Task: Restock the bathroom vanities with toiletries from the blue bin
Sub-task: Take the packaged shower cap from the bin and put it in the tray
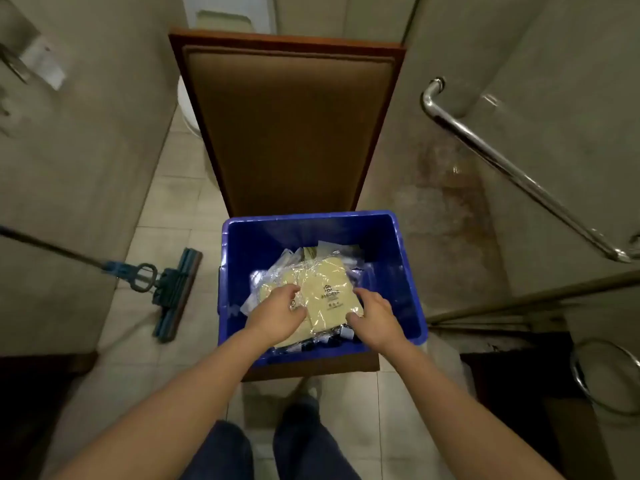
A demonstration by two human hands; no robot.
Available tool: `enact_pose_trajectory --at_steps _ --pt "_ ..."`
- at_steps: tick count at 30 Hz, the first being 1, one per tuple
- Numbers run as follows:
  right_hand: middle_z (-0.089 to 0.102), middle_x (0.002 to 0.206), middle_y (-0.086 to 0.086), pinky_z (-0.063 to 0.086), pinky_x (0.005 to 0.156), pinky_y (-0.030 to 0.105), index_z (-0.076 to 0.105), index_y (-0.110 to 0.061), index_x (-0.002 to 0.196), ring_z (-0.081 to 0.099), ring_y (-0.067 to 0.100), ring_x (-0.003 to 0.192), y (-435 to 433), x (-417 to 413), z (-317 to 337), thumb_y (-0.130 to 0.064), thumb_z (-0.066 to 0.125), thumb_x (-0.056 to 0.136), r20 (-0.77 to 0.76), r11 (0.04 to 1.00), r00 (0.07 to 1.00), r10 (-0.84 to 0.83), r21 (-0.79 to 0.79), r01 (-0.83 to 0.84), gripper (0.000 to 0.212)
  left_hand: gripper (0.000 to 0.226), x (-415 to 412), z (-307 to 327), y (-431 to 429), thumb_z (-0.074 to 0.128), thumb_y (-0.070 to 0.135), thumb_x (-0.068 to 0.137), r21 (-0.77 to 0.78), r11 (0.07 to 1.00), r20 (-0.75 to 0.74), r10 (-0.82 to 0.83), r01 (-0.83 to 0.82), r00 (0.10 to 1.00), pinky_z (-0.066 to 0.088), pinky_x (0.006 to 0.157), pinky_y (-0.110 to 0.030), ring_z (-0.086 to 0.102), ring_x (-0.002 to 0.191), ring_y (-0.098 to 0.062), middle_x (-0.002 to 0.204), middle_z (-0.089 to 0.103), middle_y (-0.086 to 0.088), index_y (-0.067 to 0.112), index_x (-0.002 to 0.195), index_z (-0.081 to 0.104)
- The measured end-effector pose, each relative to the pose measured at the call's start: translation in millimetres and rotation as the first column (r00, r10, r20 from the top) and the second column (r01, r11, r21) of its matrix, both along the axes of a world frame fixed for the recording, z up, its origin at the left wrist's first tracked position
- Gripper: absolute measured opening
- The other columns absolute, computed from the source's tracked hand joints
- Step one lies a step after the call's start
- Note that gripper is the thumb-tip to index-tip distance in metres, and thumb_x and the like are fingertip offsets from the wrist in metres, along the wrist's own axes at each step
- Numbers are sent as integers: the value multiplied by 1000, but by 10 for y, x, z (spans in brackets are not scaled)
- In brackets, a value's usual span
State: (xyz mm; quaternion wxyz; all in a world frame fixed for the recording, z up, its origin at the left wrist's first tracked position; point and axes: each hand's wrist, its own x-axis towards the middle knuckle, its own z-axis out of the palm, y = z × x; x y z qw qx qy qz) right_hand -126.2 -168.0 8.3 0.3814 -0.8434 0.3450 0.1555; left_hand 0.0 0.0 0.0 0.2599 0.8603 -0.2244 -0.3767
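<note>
Behind the blue bin (239,244) stands one brown padded chair (287,123), one mop (173,292) lies on the tiled floor to the bin's left, and one chrome bar (512,168) runs along the glass to its right. Two hands reach into the bin: the left hand (277,315) and right hand (375,315) each have fingers closed on the edges of one cream packet (329,292) in clear wrap, lying atop a heap of more wrapped toiletries.

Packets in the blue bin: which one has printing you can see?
The cream packet lying on top, between the left hand and right hand; it carries a dark printed logo, unlike the cream packet beside it.
</note>
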Motion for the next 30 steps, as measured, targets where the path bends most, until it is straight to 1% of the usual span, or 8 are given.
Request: enact_pose_trajectory --at_steps 5,9,12,15,19,22,26,30 --pt "41 146 4 41 101 41 33 -20 148 36 24 132 -241 149 -394 -25 57 91 -72 999 997 -16 49 20 62 55 62 -344 -193 57 33 91 77 991 -103 115 -107 988 44 100 -36 51 124 -18 141 49 1 23 143 39" --pt "42 144 5 44 98 42 34 -20 147 40 25 129 -402 265 -756 -24 58 91 -87 996 996 -36 83 44 61 57 116 -685 -355 58 29 91 96 982 -158 176 -162 972 43 97 -32 51 121 -19 140 49 -2 21 144 38" --pt "42 143 7 45 98 40 37 -19 146 43 25 128 -518 350 -1028 -23 59 91 -94 991 994 -58 118 68 60 60 154 -941 -464 59 30 91 117 975 -178 209 -190 962 43 99 -33 50 123 -19 145 44 -3 20 145 35" --pt "41 144 7 46 94 38 36 -20 147 44 26 127 -615 416 -1284 -23 59 92 -112 985 991 -79 144 95 60 63 161 -1172 -555 58 27 91 117 963 -210 265 -245 941 45 95 -33 50 113 -17 149 35 -5 18 147 31" --pt "42 141 7 45 92 38 35 -21 147 47 26 124 -714 485 -1573 -25 59 91 -141 982 986 -92 152 114 60 70 132 -1395 -643 60 24 90 159 935 -226 347 -317 910 51 92 -47 57 109 -30 152 27 -7 16 150 25" --pt "42 139 8 44 89 35 35 -21 146 49 27 121 -743 525 -1709 -23 59 90 -150 982 986 -76 162 100 61 74 96 -1492 -671 62 23 89 179 921 -220 380 -346 898 49 96 -49 55 116 -32 153 25 -8 17 151 22" --pt "40 139 8 47 96 43 37 -22 145 51 28 119 -781 601 -1845 -22 59 89 -157 976 984 -85 184 114 60 73 73 -1587 -707 62 20 89 172 905 -226 421 -390 879 46 100 -44 54 114 -26 153 24 -7 16 150 22" --pt "40 139 8 46 94 41 37 -22 144 50 28 118 -808 656 -1939 -20 61 87 -167 966 980 -103 217 139 62 69 71 -1667 -747 62 19 88 177 886 -185 457 -428 870 45 87 -33 55 94 -19 147 31 -7 16 147 27"
